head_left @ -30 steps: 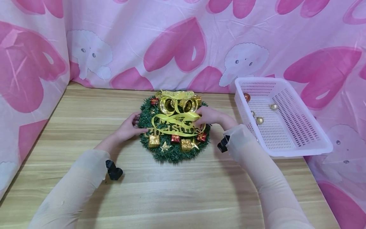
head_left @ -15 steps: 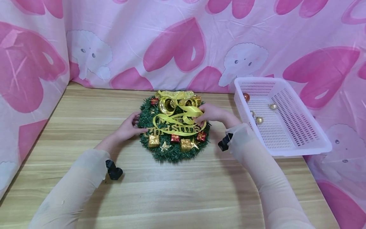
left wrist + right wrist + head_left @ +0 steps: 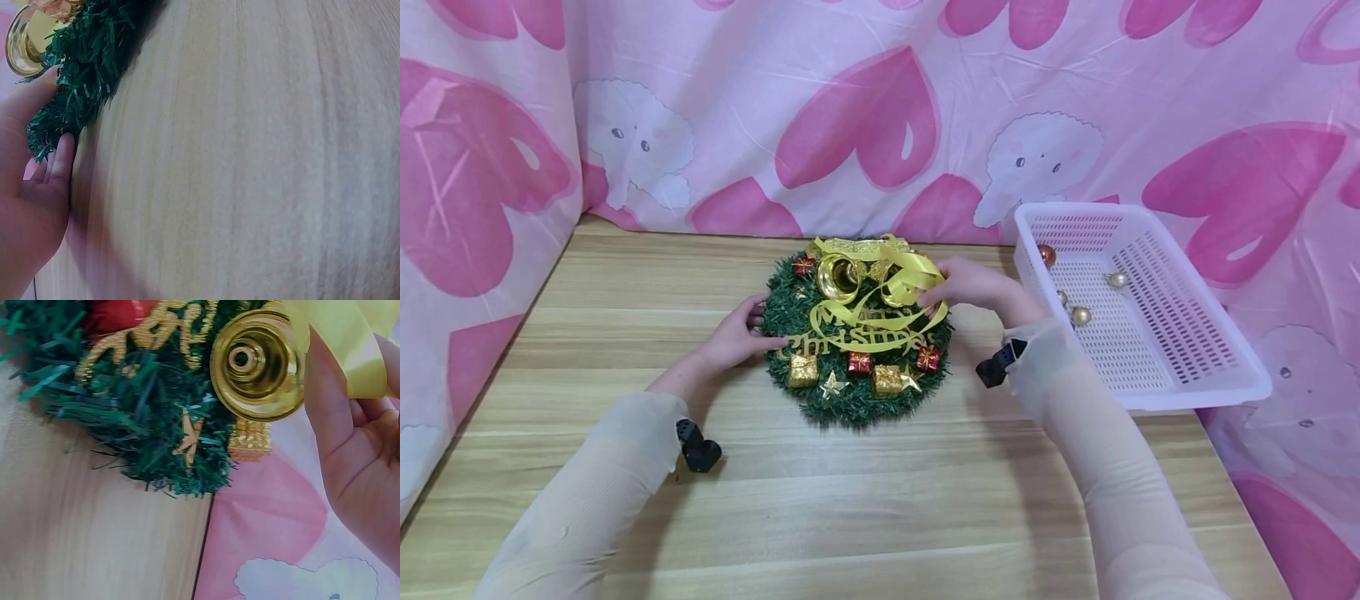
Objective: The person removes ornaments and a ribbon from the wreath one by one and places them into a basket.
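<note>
A green Christmas wreath [image 3: 842, 411] lies on the wooden table, with gold lettering, small gift boxes [image 3: 803, 371], stars and two gold bells [image 3: 837, 277]. My left hand [image 3: 735, 337] holds its left edge; in the left wrist view the thumb [image 3: 39, 94] lies over the tinsel and the fingers sit at the side. With my right hand [image 3: 973, 287] I pinch a yellow ribbon [image 3: 917, 271] above the wreath's right side. Close by in the right wrist view are a bell [image 3: 256, 365] and the ribbon [image 3: 365, 369] between thumb and fingers. Loose ribbon loops drape across the lettering.
A white plastic basket [image 3: 1198, 400] stands at the right end of the table, holding several small balls, one orange [image 3: 1047, 254] and others gold [image 3: 1117, 279]. A pink curtain [image 3: 722, 108] with hearts hangs along the back and sides.
My right hand has moved up and slightly right, drawing the ribbon from over the lettering to in front of the right bell. The left hand and wreath look unmoved.
</note>
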`<state>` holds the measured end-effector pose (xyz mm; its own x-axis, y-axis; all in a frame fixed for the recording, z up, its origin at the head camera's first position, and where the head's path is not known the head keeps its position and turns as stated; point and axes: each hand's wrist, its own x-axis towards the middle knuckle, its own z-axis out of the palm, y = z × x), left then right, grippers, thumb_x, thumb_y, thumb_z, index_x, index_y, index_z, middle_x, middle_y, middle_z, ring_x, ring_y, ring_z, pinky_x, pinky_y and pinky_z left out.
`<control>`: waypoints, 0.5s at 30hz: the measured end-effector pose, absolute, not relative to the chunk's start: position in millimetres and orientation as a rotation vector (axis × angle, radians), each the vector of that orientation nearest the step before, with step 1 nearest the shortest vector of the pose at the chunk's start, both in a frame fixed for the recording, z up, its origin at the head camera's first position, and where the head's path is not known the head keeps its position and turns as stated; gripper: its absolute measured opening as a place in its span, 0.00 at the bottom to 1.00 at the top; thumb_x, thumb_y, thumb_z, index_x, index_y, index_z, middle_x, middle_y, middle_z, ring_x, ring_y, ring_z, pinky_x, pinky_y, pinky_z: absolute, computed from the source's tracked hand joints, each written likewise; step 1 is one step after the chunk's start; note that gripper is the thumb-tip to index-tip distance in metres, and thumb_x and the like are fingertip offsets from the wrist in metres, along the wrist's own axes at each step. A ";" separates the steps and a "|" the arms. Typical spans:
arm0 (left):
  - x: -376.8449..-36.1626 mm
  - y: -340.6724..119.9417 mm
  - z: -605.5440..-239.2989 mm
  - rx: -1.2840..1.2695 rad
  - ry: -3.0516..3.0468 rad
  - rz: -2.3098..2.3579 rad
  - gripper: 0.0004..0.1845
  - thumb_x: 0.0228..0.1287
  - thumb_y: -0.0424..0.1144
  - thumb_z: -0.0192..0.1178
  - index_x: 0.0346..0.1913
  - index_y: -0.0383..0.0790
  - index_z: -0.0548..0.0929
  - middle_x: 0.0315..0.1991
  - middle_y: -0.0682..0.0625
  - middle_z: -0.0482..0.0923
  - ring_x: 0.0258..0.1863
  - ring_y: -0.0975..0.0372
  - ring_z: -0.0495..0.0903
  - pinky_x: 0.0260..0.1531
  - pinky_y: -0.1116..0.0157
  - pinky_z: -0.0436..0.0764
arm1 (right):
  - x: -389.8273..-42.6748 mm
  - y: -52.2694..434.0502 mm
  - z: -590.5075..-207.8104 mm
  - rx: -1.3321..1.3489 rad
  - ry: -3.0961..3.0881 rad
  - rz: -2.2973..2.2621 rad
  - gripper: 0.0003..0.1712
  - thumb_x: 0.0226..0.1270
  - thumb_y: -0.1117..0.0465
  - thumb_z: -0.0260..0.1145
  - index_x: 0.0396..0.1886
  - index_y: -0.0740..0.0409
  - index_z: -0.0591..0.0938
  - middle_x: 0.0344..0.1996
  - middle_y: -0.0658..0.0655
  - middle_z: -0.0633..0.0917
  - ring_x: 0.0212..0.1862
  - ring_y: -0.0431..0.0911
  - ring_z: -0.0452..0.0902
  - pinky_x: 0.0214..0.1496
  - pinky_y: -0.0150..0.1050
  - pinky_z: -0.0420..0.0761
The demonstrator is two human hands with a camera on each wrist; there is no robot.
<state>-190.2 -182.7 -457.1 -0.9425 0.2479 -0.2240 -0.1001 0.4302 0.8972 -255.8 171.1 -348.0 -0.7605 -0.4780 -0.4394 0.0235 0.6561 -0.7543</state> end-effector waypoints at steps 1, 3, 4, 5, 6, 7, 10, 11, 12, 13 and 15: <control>-190.2 -182.6 -457.2 0.128 2.366 1.514 0.53 0.52 0.37 0.68 0.74 0.39 0.43 0.67 0.34 0.54 0.62 0.44 0.59 0.65 0.50 0.66 | -256.1 171.7 -346.7 -0.340 2.227 -1.064 0.14 0.59 0.64 0.65 0.43 0.66 0.78 0.28 0.54 0.84 0.30 0.43 0.81 0.39 0.37 0.82; -190.2 -182.6 -457.8 0.132 2.373 1.505 0.54 0.51 0.37 0.68 0.74 0.39 0.43 0.66 0.34 0.54 0.61 0.44 0.60 0.65 0.50 0.66 | -256.9 172.8 -343.7 -0.326 2.213 -1.114 0.14 0.60 0.65 0.65 0.44 0.68 0.77 0.29 0.55 0.84 0.29 0.44 0.81 0.38 0.37 0.83; -190.1 -182.6 -457.7 0.132 2.375 1.501 0.54 0.51 0.37 0.69 0.74 0.39 0.43 0.66 0.34 0.55 0.61 0.44 0.60 0.65 0.50 0.66 | -257.5 173.6 -342.2 -0.323 2.208 -1.136 0.15 0.60 0.66 0.64 0.45 0.68 0.76 0.30 0.56 0.83 0.29 0.44 0.81 0.38 0.38 0.83; -190.1 -182.6 -457.6 0.132 2.378 1.498 0.54 0.51 0.38 0.69 0.74 0.40 0.43 0.66 0.34 0.55 0.61 0.44 0.60 0.65 0.50 0.66 | -258.2 174.5 -340.7 -0.325 2.207 -1.150 0.15 0.60 0.66 0.64 0.46 0.68 0.76 0.31 0.56 0.83 0.29 0.44 0.81 0.38 0.38 0.84; -190.1 -182.6 -457.6 0.132 2.380 1.495 0.54 0.51 0.38 0.69 0.74 0.40 0.43 0.66 0.33 0.55 0.61 0.44 0.60 0.65 0.50 0.66 | -259.0 175.4 -339.0 -0.328 2.213 -1.159 0.15 0.60 0.66 0.64 0.46 0.68 0.76 0.31 0.57 0.83 0.29 0.44 0.81 0.38 0.38 0.84; -190.1 -182.7 -457.5 0.131 2.383 1.490 0.54 0.51 0.38 0.69 0.74 0.40 0.43 0.66 0.33 0.55 0.61 0.44 0.60 0.65 0.49 0.66 | -259.5 176.0 -337.0 -0.331 2.217 -1.169 0.16 0.60 0.67 0.64 0.47 0.69 0.76 0.31 0.58 0.83 0.29 0.44 0.81 0.38 0.38 0.84; -190.2 -182.6 -457.7 0.133 2.390 1.481 0.54 0.51 0.39 0.69 0.74 0.40 0.43 0.66 0.33 0.55 0.61 0.44 0.60 0.65 0.50 0.66 | -260.4 178.2 -329.8 -0.320 2.230 -1.193 0.16 0.60 0.68 0.64 0.47 0.70 0.76 0.31 0.58 0.84 0.29 0.44 0.82 0.39 0.38 0.84; -190.2 -182.6 -457.8 0.134 2.392 1.478 0.54 0.51 0.39 0.69 0.74 0.40 0.43 0.65 0.33 0.56 0.61 0.44 0.61 0.64 0.50 0.67 | -260.4 179.0 -327.1 -0.317 2.239 -1.196 0.16 0.59 0.68 0.64 0.47 0.72 0.76 0.31 0.57 0.84 0.29 0.43 0.82 0.39 0.38 0.84; -190.3 -182.5 -457.8 0.135 2.395 1.476 0.54 0.51 0.39 0.69 0.74 0.40 0.43 0.65 0.33 0.56 0.61 0.44 0.61 0.64 0.50 0.67 | -260.5 179.9 -324.6 -0.310 2.251 -1.194 0.16 0.59 0.68 0.64 0.46 0.72 0.76 0.30 0.56 0.84 0.28 0.43 0.82 0.38 0.37 0.84; -190.3 -182.3 -457.8 0.137 2.397 1.474 0.54 0.51 0.39 0.69 0.74 0.40 0.43 0.65 0.33 0.56 0.61 0.44 0.61 0.64 0.50 0.67 | -260.4 180.8 -322.0 -0.301 2.256 -1.196 0.16 0.59 0.68 0.64 0.45 0.72 0.76 0.29 0.56 0.84 0.28 0.43 0.82 0.38 0.37 0.84; -190.3 -182.2 -457.8 0.139 2.402 1.472 0.54 0.51 0.38 0.69 0.74 0.40 0.43 0.65 0.33 0.57 0.60 0.44 0.61 0.64 0.50 0.68 | -260.9 183.0 -317.7 -0.285 2.280 -1.186 0.15 0.59 0.68 0.64 0.45 0.72 0.76 0.27 0.53 0.84 0.28 0.43 0.82 0.38 0.35 0.84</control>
